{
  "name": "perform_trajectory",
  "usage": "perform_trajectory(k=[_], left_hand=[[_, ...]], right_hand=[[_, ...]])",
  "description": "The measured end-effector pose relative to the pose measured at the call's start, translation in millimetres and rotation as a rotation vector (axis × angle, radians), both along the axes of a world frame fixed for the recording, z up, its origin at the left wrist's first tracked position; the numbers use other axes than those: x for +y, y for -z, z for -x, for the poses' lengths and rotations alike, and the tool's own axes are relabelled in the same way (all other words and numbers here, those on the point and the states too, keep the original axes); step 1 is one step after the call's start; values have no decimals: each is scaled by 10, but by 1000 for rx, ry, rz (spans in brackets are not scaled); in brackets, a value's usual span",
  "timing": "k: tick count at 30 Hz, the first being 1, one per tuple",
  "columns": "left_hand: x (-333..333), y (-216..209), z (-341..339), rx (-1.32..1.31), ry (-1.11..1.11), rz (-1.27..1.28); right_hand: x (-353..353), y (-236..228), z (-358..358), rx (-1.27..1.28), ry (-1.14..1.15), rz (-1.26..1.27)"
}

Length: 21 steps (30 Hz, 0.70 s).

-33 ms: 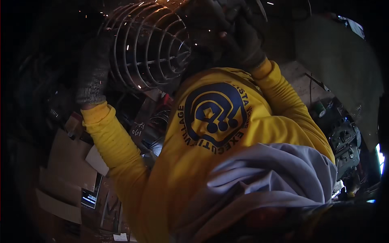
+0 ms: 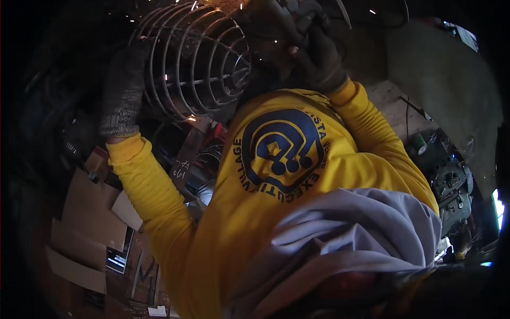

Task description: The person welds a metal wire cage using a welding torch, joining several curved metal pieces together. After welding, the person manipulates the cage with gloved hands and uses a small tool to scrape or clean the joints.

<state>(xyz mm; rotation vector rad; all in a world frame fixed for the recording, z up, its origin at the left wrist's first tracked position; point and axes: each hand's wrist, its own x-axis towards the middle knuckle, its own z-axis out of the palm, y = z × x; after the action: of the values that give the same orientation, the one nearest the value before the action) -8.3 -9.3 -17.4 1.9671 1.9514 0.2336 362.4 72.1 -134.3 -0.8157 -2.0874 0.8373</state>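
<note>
A round, tapering metal cage of rings and lengthwise ribs fills the upper left, its narrow end toward the right. My left hand, in a grey knit glove, holds the cage's left rim; its fingers are mostly lost in shadow. At the top centre, my gloved right hand is closed round a dark hand-held power tool. The exact kind of tool is hard to make out in the dimness. Orange sparks fly about the cage's upper edge, where a glow lights the rings. The tool's working end is hidden in the dark.
Brown cardboard lies at the lower left. Behind the cage is a dark plate with chalk marks. To the right are a green-ended cylinder and a dark metal machine part. A grey cloth drapes over my front.
The sparks have shifted place. The tool in my right hand has moved slightly, while the cage and my left hand stay nearly where they were.
</note>
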Motion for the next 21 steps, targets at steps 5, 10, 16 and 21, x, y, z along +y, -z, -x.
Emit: perform_trajectory(k=[5,10,16,21], left_hand=[[138,-189,-130,-215,-364,242],[116,-117,-90,-250,-550,258],[178,-149,-177,-301,-606,277],[180,-137,-126,-255,-576,284]], right_hand=[[-281,34,6,25,-76,313],[-348,29,-42,-50,-57,393],[-372,47,-45,-104,-43,465],[-375,91,-64,-128,-57,486]])
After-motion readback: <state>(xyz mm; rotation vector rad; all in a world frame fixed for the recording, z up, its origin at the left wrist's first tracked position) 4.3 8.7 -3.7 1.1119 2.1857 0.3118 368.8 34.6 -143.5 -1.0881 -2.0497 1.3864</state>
